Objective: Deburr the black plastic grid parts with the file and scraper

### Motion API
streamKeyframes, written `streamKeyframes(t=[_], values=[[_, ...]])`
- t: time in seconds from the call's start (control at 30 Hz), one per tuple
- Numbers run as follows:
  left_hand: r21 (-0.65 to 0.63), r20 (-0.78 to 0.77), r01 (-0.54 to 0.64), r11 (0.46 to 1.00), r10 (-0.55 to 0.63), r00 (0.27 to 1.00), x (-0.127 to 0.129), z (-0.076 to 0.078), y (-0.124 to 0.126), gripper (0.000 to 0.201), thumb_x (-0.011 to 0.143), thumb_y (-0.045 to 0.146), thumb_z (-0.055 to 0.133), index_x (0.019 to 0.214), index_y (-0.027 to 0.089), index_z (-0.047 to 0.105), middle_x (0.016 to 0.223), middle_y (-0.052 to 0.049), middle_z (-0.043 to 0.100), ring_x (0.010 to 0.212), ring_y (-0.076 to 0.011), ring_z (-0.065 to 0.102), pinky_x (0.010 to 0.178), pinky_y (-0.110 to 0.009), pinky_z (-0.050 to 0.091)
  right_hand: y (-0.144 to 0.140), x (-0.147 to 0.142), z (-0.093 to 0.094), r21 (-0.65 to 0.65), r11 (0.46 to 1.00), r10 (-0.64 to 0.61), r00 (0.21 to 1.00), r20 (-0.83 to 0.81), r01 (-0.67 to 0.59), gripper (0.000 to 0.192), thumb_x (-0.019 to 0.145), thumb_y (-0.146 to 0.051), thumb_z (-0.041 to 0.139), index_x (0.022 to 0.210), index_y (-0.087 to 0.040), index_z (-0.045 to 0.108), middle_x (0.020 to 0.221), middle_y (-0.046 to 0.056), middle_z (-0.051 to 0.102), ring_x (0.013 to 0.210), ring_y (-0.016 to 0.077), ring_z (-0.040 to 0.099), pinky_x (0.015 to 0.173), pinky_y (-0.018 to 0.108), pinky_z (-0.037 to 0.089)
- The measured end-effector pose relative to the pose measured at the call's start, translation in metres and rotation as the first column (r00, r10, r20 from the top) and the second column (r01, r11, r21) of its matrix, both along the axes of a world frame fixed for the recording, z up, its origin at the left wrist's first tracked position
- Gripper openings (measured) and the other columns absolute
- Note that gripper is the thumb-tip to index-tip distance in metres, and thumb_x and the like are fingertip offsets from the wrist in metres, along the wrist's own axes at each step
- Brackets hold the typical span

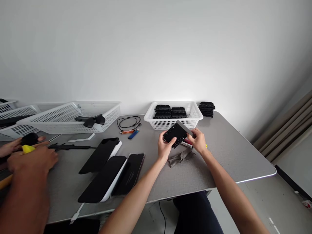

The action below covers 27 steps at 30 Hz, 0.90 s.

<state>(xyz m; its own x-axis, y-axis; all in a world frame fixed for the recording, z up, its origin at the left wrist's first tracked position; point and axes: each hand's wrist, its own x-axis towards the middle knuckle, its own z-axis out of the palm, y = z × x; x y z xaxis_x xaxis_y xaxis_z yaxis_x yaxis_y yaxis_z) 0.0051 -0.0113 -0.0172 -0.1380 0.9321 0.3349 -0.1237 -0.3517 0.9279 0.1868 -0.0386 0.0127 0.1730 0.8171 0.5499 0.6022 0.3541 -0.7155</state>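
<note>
While pinched by left hand (165, 145) and right hand (198, 140), a black piece (175, 132) above the grey table (231, 152), pale wall (156, 48) behind.

the person's left hand (165, 147) and right hand (199, 141) are holding a black piece (177, 132) near a grey rag (180, 158); a white basket (162, 124) is standing on the far side, and a phone (129, 175) is lying left.
</note>
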Motion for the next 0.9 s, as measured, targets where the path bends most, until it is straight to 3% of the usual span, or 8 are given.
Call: streamKeyframes(t=[0.17, 0.3, 0.43, 0.57, 0.63, 0.8, 0.9], values=[[-0.046, -0.128, 0.043, 0.998, -0.049, 0.991, -0.003, 0.005, -0.003, 0.041, 0.066, 0.042, 0.08, 0.092, 0.019, 0.059, 0.079, -0.002, 0.066, 0.072, -0.0165, 0.063, 0.065, -0.026, 0.049, -0.001, 0.002, 0.004, 0.019, 0.998, -0.053, 0.998, -0.022, 0.054, 0.032, 0.087, -0.046, 0.053, 0.079, -0.018, 0.066, 0.074, 0.001, 0.057, 0.061, 0.0131, 0.046, 0.058, 0.026, 0.034], [-0.097, -0.067, 0.2, 0.975, -0.207, 0.976, -0.001, 0.007, -0.006, 0.061, 0.065, 0.038, 0.081, 0.117, 0.021, 0.055, 0.087, -0.005, 0.071, 0.075, -0.0191, 0.067, 0.066, -0.029, 0.053, -0.003, -0.003, 0.005, 0.026, 0.999, -0.029, 0.999, -0.017, 0.03, 0.033, 0.087, -0.046, 0.052, 0.086, -0.018, 0.07, 0.077, 0.002, 0.06, 0.064, 0.0144, 0.05, 0.06, 0.026, 0.036], [-0.087, -0.071, 0.292, 0.952, -0.299, 0.952, 0.003, 0.008, -0.008, 0.054, 0.065, 0.036, 0.081, 0.111, 0.018, 0.06, 0.103, -0.01, 0.072, 0.092, -0.0248, 0.07, 0.08, -0.037, 0.056, -0.005, -0.007, 0.006, 0.002, 0.998, -0.059, 0.998, 0.001, 0.059, 0.035, 0.088, -0.05, 0.053, 0.097, -0.02, 0.069, 0.077, 0.002, 0.064, 0.064, 0.0153, 0.054, 0.061, 0.026, 0.037], [-0.037, -0.084, 0.204, 0.978, -0.206, 0.975, 0.003, 0.007, -0.007, 0.048, 0.067, 0.032, 0.079, 0.108, 0.017, 0.059, 0.103, -0.01, 0.072, 0.095, -0.024, 0.069, 0.086, -0.038, 0.055, -0.008, -0.006, 0.008, -0.062, 0.965, -0.253, 0.967, 0.037, 0.255, 0.044, 0.089, -0.061, 0.051, 0.103, -0.022, 0.065, 0.073, 0.002, 0.065, 0.061, 0.0171, 0.054, 0.058, 0.026, 0.033], [0.002, -0.092, 0.132, 0.991, -0.132, 0.987, 0.001, 0.006, -0.005, 0.046, 0.067, 0.03, 0.078, 0.107, 0.018, 0.059, 0.103, -0.009, 0.071, 0.095, -0.0232, 0.069, 0.088, -0.038, 0.054, -0.01, -0.004, 0.01, -0.067, 0.955, -0.285, 0.958, 0.045, 0.287, 0.045, 0.091, -0.063, 0.046, 0.098, -0.022, 0.064, 0.071, 0.002, 0.065, 0.06, 0.0171, 0.054, 0.057, 0.026, 0.032], [0.03, -0.125, -0.016, 0.999, 0.019, 0.992, -0.004, 0.002, -0.002, 0.031, 0.068, 0.03, 0.075, 0.092, 0.018, 0.059, 0.087, -0.005, 0.069, 0.081, -0.021, 0.067, 0.076, -0.034, 0.054, -0.017, -0.008, 0.013, -0.035, 0.986, -0.161, 0.987, 0.008, 0.161, 0.051, 0.095, -0.062, 0.038, 0.075, -0.02, 0.061, 0.06, 0.0, 0.06, 0.054, 0.0143, 0.051, 0.056, 0.025, 0.033], [0.046, -0.121, -0.038, 0.998, 0.043, 0.992, -0.005, 0.0, -0.001, 0.03, 0.068, 0.031, 0.075, 0.091, 0.019, 0.06, 0.085, -0.004, 0.069, 0.08, -0.0209, 0.067, 0.076, -0.033, 0.053, -0.018, -0.016, 0.011, -0.054, 0.998, -0.039, 0.997, 0.071, 0.042, 0.048, 0.093, -0.06, 0.043, 0.074, -0.021, 0.063, 0.062, 0.001, 0.063, 0.055, 0.0145, 0.055, 0.056, 0.025, 0.035]])
